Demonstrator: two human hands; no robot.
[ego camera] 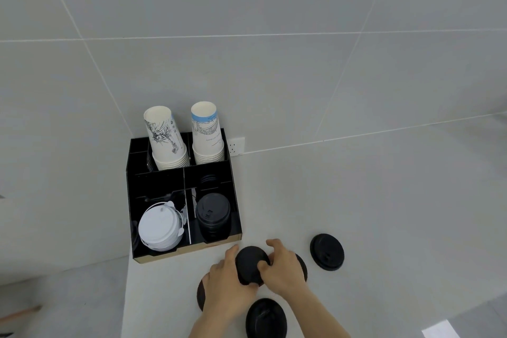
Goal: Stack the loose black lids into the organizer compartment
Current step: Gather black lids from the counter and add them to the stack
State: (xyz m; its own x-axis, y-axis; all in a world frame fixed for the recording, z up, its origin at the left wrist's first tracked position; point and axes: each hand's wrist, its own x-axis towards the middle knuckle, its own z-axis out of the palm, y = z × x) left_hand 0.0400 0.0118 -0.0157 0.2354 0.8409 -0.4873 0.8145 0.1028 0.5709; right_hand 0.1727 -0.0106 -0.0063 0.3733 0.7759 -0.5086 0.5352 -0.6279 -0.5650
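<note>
Black-lid stack is noted in the organizer compartment at centre frame, up and left of the left hand and right hand, both closed on one black lid at lower centre; left hand judged nearer.

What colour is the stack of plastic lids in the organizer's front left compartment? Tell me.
White, clearest in the head view: stack of plastic lids.
</note>
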